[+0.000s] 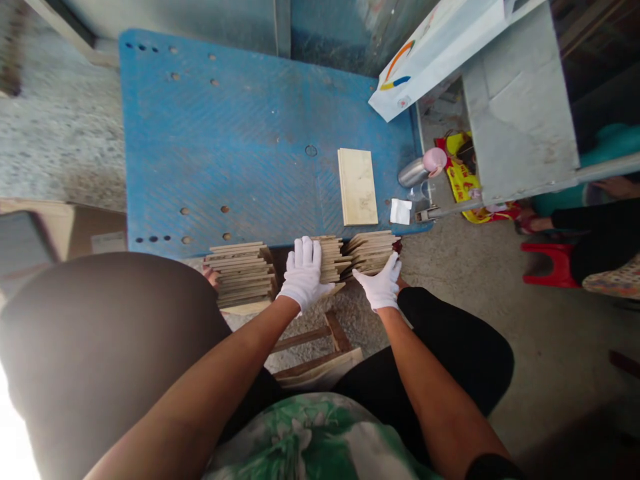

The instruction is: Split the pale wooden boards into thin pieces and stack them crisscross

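Both my hands wear white gloves. My left hand [303,273] lies with fingers stretched out against the left side of the middle stack of thin wooden boards [331,259], its thumb toward the near end. At the near end of the right stack of boards [370,252], my right hand [380,283] is spread, thumb at one side and fingers at the other; whether it presses on the boards I cannot tell. A left stack of boards [243,273] sits apart from my hands, with uneven ends. On the blue table lies a flat pale board [358,187].
The blue table [240,147] stands in front, beyond the stacks. It bears a steel bottle with a pink lid [420,168], a clear cup [424,193] and a white packet [401,211]. A white bag [425,53] leans at right. Another person sits near a red stool [549,263].
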`<action>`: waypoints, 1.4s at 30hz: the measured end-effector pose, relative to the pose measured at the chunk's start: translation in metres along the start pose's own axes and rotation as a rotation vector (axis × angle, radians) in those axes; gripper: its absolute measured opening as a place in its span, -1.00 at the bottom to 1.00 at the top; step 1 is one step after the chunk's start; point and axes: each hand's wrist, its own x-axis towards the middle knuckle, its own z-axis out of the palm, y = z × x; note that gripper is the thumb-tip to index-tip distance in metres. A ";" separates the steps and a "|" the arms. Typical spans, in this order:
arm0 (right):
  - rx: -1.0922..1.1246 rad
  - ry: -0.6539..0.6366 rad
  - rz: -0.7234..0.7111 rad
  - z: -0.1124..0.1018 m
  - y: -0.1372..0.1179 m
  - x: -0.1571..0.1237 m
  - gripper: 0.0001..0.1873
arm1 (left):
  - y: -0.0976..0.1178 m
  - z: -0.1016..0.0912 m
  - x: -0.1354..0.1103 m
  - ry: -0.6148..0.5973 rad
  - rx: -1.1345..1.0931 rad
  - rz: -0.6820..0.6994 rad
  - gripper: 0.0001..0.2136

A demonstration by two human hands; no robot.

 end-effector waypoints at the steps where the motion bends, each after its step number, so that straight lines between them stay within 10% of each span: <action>1: 0.003 0.020 0.004 -0.004 -0.003 0.000 0.36 | 0.001 0.000 0.000 -0.003 -0.007 -0.005 0.09; 13: 0.081 0.226 -0.151 -0.047 -0.052 0.035 -0.02 | -0.003 0.003 0.000 -0.040 -0.024 0.016 0.15; 20: -0.180 0.036 -0.411 -0.039 -0.108 0.079 0.18 | -0.004 0.006 0.002 -0.058 -0.020 0.001 0.19; 29: -0.395 -0.264 -0.256 -0.011 -0.140 0.106 0.44 | -0.005 0.011 -0.005 -0.031 0.000 0.031 0.16; 42: -0.411 -0.209 -0.224 0.015 -0.131 0.123 0.64 | -0.008 0.018 -0.012 0.096 0.046 0.067 0.15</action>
